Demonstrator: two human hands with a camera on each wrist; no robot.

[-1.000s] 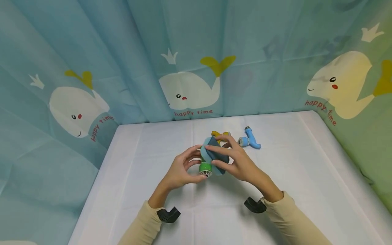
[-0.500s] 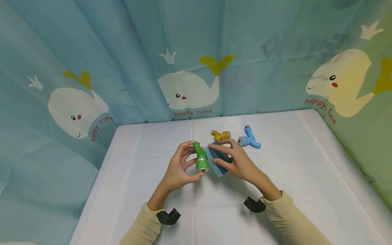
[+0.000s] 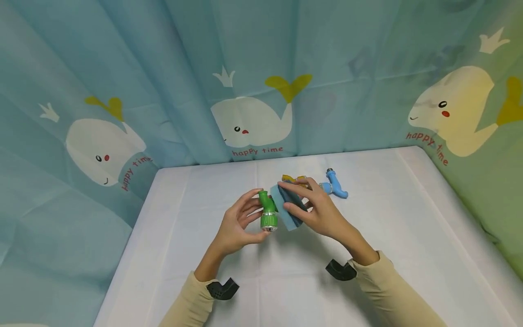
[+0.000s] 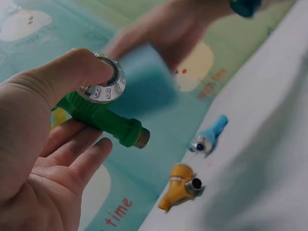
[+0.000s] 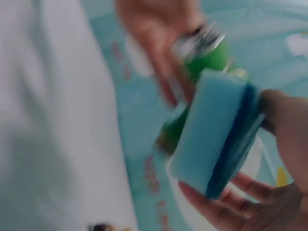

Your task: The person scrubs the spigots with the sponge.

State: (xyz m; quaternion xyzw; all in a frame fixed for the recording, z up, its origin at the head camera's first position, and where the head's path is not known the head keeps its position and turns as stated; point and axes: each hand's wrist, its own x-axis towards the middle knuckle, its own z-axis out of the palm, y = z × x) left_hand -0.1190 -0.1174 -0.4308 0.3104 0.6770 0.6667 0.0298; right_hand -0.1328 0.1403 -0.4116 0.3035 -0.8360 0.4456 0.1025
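Note:
My left hand (image 3: 239, 225) grips a green plastic tap (image 3: 267, 212) with a chrome collar, held above the white table; the same green tap (image 4: 103, 115) shows in the left wrist view with my thumb on its metal ring. My right hand (image 3: 316, 211) holds a light-blue sponge (image 3: 287, 206) with a dark-blue scouring side and presses it against the tap's right side. The right wrist view shows the sponge (image 5: 216, 132) between thumb and fingers, with the blurred tap (image 5: 199, 62) behind it.
A yellow tap (image 3: 293, 179) and a blue tap (image 3: 336, 185) lie on the white table (image 3: 388, 218) behind my right hand; both also show as yellow tap (image 4: 182, 186) and blue tap (image 4: 208, 136). Whale-print curtains (image 3: 253, 81) enclose the table on three sides.
The sponge came off the green tap to its right, then moved back up against the tap's side. My left hand tilted the tap more upright.

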